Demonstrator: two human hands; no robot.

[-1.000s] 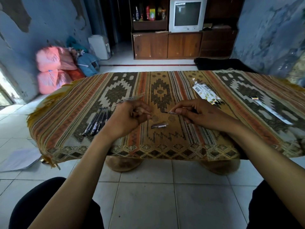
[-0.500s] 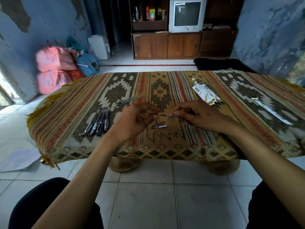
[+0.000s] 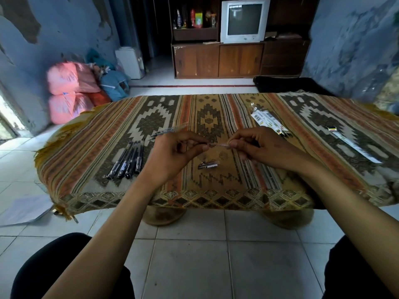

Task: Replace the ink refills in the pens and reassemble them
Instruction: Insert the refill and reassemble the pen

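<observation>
My left hand (image 3: 172, 154) grips a clear pen barrel (image 3: 170, 131) whose far end sticks out up and left past my knuckles. My right hand (image 3: 259, 148) pinches a thin ink refill (image 3: 219, 145); its tip meets the barrel's mouth at my left fingertips. Both hands hover just above the patterned cloth. A dark pen cap piece (image 3: 208, 165) lies on the cloth below the hands. Several black pens (image 3: 127, 159) lie side by side to the left.
A low table under a patterned cloth (image 3: 237, 190) fills the middle. Refill packets (image 3: 268, 120) lie at the right rear, a long white wrapper (image 3: 354, 146) farther right. Tiled floor, pink bags, a cabinet and a TV stand beyond.
My hands came together: the left hand moved right and the right hand brought the refill tip up to the barrel. Both rose slightly off the cloth.
</observation>
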